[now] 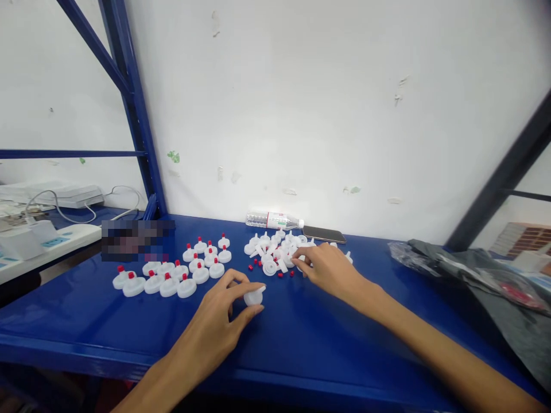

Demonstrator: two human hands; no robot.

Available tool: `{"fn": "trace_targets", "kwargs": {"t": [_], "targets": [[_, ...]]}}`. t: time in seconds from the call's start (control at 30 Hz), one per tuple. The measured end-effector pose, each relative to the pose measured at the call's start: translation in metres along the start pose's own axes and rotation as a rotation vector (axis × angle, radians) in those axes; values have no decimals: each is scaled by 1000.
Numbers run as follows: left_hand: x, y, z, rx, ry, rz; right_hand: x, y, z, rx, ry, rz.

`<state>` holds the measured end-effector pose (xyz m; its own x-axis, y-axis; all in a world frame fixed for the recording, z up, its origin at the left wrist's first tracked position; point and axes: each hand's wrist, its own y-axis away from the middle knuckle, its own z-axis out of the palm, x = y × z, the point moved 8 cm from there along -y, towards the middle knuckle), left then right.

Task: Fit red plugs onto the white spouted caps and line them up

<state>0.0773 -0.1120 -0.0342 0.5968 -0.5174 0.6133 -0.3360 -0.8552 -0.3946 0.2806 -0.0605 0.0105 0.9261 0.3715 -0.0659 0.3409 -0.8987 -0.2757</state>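
Note:
My left hand [219, 312] pinches a white plastic nozzle cap [253, 297] between thumb and fingers, just above the blue table. The cap's bare white spout points right, with no red tip on it. At the right edge of a heap of loose white nozzle caps [270, 268] is my right hand [329, 267], its thumb and fingertips drawn together. Whatever those fingers hold is too small or hidden to make out. Several small red tips [280, 275] lie along the front of the heap. To the left, several white caps with red tips [186, 287] stand spout up in loose rows.
Behind the heap lie a clear plastic bottle [273, 220] on its side and a dark phone [325, 234]. A power strip [55, 244] with cables is at the left. Grey plastic bags [469, 281] cover the right side. The blue table [327, 355] meets a white wall.

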Motion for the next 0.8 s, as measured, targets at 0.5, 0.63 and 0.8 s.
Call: {"fn": "trace_targets", "kwargs": {"t": [0.5,0.63,0.8], "targets": [[-4,-2,4,-77,90,-94,-2,4,24,-34,-6,-54],[-3,-3,4,-77,99,-85,-6,6,13,0,-118,-59],[-7,-2,4,-62,107,-149,-26,10,-3,42,-671,-154]]}}
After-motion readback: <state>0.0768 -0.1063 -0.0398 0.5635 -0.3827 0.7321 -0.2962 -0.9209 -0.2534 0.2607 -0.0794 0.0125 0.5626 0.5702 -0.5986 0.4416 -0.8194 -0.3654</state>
